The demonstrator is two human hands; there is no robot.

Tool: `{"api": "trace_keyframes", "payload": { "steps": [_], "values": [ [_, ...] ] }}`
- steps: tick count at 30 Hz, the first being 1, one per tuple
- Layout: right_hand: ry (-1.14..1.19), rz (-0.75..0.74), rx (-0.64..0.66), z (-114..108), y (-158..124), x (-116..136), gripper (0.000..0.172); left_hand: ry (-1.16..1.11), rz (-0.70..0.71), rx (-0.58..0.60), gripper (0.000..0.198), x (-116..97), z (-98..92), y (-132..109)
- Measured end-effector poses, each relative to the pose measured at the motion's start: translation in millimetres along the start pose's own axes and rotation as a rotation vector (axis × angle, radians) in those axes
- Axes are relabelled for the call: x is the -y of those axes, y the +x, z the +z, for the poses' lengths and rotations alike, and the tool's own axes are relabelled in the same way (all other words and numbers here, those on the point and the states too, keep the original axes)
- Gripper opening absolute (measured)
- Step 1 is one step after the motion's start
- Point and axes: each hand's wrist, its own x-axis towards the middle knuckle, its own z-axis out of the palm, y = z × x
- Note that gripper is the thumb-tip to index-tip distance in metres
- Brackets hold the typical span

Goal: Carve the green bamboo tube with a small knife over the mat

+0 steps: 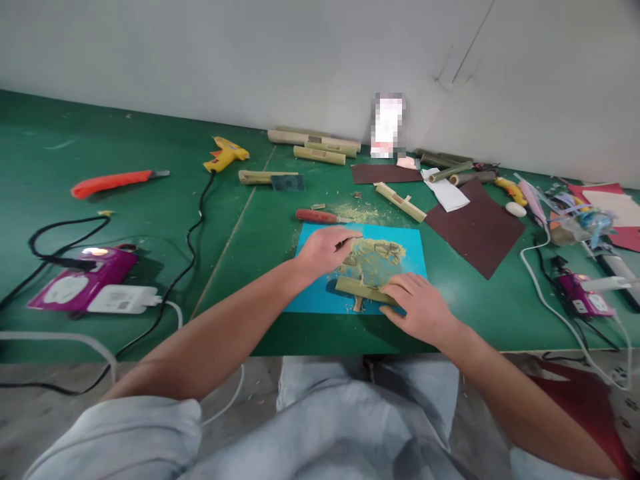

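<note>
A blue sheet [313, 297] lies on the green table with a tree-like picture of glued-on pale bamboo shavings [383, 250] and a short brown trunk [358, 304]. Over the upper left of the shavings is my left hand [325, 252], its fingers drawn together; whatever they may pinch is too small to make out. My right hand [420, 308] grips the right end of a split bamboo piece [353, 288], which lies across the lower part of the picture. Just beyond the sheet rests a red-handled tool [316, 216], its metal end among loose shavings.
To the left are a yellow glue gun [227, 155], an orange utility knife [115, 181] and a purple power strip [90, 277] with cords. Bamboo tubes [320, 155] lie along the wall. Dark brown sheets [477, 227], a white egg-shaped thing [515, 209] and another purple strip [583, 293] occupy the right.
</note>
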Motion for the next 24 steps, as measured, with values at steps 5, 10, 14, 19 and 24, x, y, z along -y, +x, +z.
{"api": "trace_keyframes", "payload": {
  "steps": [5,10,14,19,24],
  "values": [
    [-0.047,0.029,-0.014,1,4,-5,0.021,-0.001,-0.004,-0.002,0.032,-2,-1.3,0],
    [-0.046,0.071,-0.075,2,11,-11,0.022,0.004,-0.047,0.024,0.034,-4,-4.9,1],
    [-0.099,0.027,-0.085,3,15,-11,0.023,0.002,-0.055,0.016,0.035,-5,-5.7,0],
    [-0.163,0.038,-0.070,2,21,-11,0.024,0.004,-0.041,0.006,0.034,-5,-4.8,1],
    [-0.197,0.099,-0.035,3,32,-20,0.026,0.009,-0.041,0.011,0.033,-6,-5.9,2]
  ]
}}
